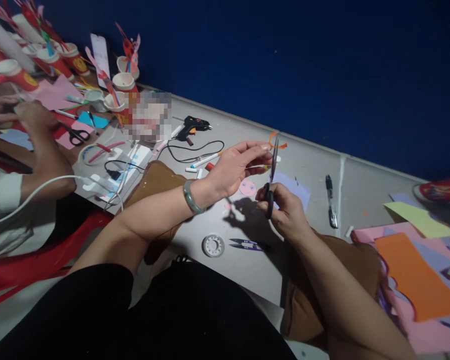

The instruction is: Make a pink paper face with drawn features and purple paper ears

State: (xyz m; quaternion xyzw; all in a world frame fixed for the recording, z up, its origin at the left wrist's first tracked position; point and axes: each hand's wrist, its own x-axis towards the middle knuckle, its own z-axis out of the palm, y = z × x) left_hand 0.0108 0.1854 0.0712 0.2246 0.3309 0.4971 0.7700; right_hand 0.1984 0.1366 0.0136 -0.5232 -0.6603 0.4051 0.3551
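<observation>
My left hand [228, 172], a jade-like bangle at its wrist, pinches a small curled strip of orange paper [282, 146] between thumb and finger above the table. In my right hand [287, 212] is a pair of black-handled scissors [273, 165], pointing up. Their blades meet or cross the orange paper; whether they touch it I cannot tell. Below the hands lie a pink paper disc [248, 188] with a drawn face and a sheet of purple paper [290, 187]. Closer to me are a white round reel [213, 245] and thread snips [243, 244].
A black glue gun [192, 127] with its cable rests at the back left, near a power strip [105, 185] and paper cups [124, 82]. A co-worker's arms [47, 135] are at far left. Rightward lie a black pen [330, 202] and orange card [416, 275].
</observation>
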